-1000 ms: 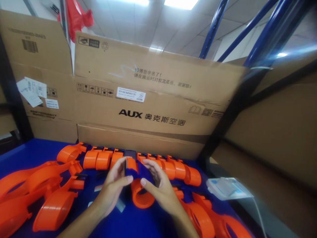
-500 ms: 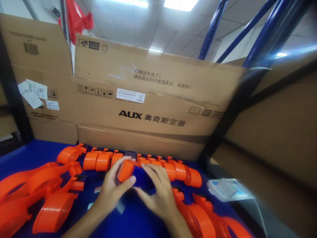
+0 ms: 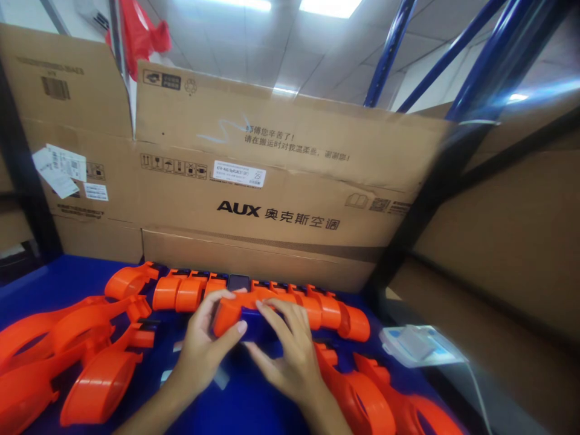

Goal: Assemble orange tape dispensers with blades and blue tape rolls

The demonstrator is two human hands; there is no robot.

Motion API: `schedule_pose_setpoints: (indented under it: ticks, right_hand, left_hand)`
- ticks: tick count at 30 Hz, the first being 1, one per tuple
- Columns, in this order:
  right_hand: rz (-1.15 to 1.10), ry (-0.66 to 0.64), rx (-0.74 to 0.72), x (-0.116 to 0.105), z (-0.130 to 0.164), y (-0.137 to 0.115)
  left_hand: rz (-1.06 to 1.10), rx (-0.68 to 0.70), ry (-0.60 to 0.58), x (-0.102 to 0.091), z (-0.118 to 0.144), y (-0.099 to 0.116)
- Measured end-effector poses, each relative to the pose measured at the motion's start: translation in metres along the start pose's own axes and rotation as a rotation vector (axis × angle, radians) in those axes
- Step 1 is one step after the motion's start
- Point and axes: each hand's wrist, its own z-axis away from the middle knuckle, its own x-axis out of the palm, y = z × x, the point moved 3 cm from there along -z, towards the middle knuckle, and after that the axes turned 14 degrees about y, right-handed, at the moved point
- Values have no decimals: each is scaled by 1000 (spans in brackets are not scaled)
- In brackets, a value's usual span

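Note:
Above the blue surface, both my hands are on an orange plastic part with a dark blue block against its near side. My left hand grips the orange part's left end, its thumb near the blue block's edge. My right hand closes round the right side, fingers over the top and thumb below. Whether the two pieces are joined I cannot tell. Behind them, orange band-shaped parts with dark clips stand in a row, and a small dark-screened device is among them.
Larger orange looped parts lie at the left, and more orange parts at the right. A white box with a cable sits beyond the right edge. A cardboard sheet rises behind, beside a dark rack post.
The orange part has tilted in my hands, so more of its top shows and the blue block's front face catches light. Both hands stay almost in place.

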Motion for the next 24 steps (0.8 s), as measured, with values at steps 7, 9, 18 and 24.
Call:
schedule_pose_setpoints:
  ticks: [7,9,18,24]
  right_hand:
    - [-13,4,15,1,-1,1]
    - [-10,9,8,1,-1,0]
    - [-36,17,78,0,-2,-1]
    - [-220,53,325,-3,0,8]
  left_hand:
    - [-1,-19,54,-2,0,-4]
    - [6,-15,57,-3,0,-5]
    - [82,-74,-50,2,0,0]
    - [207,-78,-163,1,5,-9]
